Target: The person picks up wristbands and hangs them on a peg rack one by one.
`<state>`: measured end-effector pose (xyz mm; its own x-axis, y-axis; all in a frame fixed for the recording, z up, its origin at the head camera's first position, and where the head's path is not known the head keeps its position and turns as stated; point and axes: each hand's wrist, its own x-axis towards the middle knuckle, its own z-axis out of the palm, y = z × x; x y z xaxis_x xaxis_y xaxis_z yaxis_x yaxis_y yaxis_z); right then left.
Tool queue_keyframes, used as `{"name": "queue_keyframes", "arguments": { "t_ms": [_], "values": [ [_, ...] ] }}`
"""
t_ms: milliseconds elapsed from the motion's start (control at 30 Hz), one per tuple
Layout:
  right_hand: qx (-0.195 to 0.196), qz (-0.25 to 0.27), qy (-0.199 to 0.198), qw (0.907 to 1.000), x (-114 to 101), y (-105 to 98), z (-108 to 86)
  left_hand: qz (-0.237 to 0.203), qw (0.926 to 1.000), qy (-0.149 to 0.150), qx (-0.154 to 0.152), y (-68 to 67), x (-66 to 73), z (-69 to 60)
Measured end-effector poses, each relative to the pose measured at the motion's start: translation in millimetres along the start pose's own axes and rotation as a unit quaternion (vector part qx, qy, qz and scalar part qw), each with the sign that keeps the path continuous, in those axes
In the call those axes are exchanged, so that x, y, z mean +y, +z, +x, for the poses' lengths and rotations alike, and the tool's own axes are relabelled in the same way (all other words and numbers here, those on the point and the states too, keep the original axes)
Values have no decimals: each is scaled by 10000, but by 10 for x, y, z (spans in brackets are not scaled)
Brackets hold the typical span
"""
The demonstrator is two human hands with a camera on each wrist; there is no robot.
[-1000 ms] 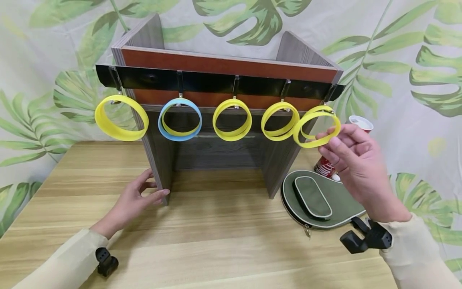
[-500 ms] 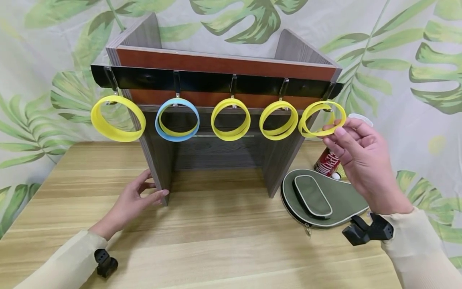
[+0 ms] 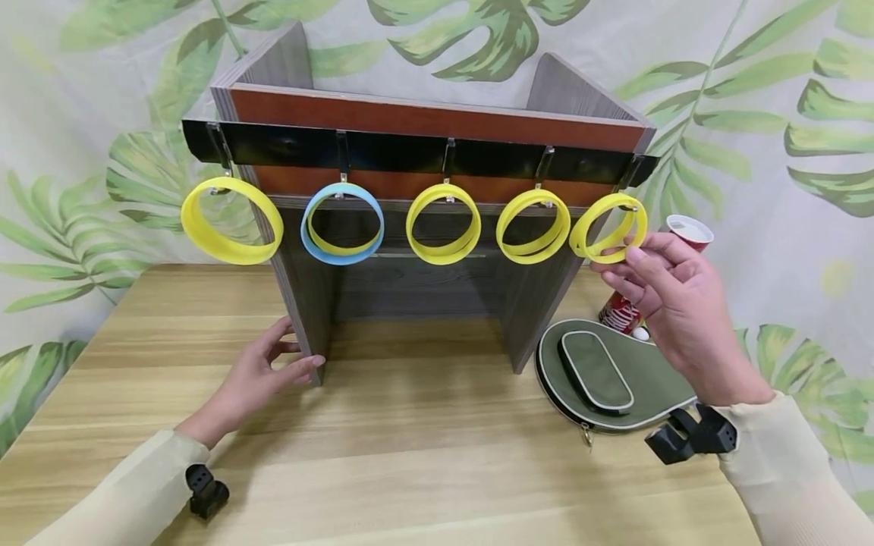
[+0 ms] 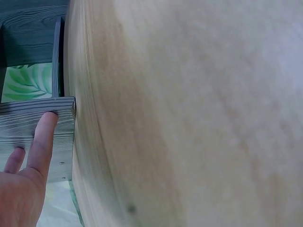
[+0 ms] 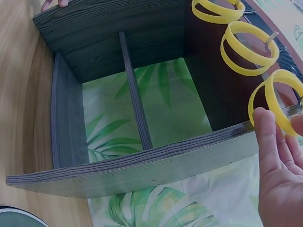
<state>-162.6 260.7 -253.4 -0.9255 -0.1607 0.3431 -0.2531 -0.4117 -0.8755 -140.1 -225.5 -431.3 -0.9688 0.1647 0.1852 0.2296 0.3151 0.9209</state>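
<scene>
My right hand (image 3: 683,303) pinches the lower edge of the rightmost yellow ring (image 3: 640,227), thumb in front and fingers behind. This ring hangs at the end hook of a black rail (image 3: 396,152); a second yellow loop shows behind it. Along the rail hang more yellow rings (image 3: 444,225) and a blue-fronted one (image 3: 306,227). The rail is fixed to the front of a grey wooden stand (image 3: 300,296). My left hand (image 3: 262,375) grips the foot of its left side panel, thumb on the front edge. In the left wrist view, a finger lies against the panel (image 4: 61,142).
A green zip case (image 3: 658,379) lies right of the stand on the wooden table (image 3: 423,470). Behind it are a red can (image 3: 617,312), a small white ball-like tip (image 3: 640,334) and a white-rimmed red cup (image 3: 690,231). A leaf-print cloth (image 3: 737,144) hangs behind.
The ring in my right hand has swung from a tilted pose up and back until it hangs more upright beside the loop behind it. My left hand keeps its grip on the panel.
</scene>
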Motion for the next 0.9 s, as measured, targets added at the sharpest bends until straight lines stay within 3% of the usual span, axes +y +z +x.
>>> {"name": "queue_keyframes", "arguments": {
  "t_ms": [333,667,800,900],
  "values": [
    [-117,-56,120,9998,69,27,23,22,9999,-170,-5,-29,-41,-13],
    [-250,-225,444,9984,220,-15,-67,80,9999,-38,120,-7,-37,-27],
    [-487,-662,552,9951,329,-40,-138,406,9991,15,156,3,1,2],
    [-711,-1187,707,9879,441,-51,-199,976,9950,211,91,-9,54,5]
  ]
}}
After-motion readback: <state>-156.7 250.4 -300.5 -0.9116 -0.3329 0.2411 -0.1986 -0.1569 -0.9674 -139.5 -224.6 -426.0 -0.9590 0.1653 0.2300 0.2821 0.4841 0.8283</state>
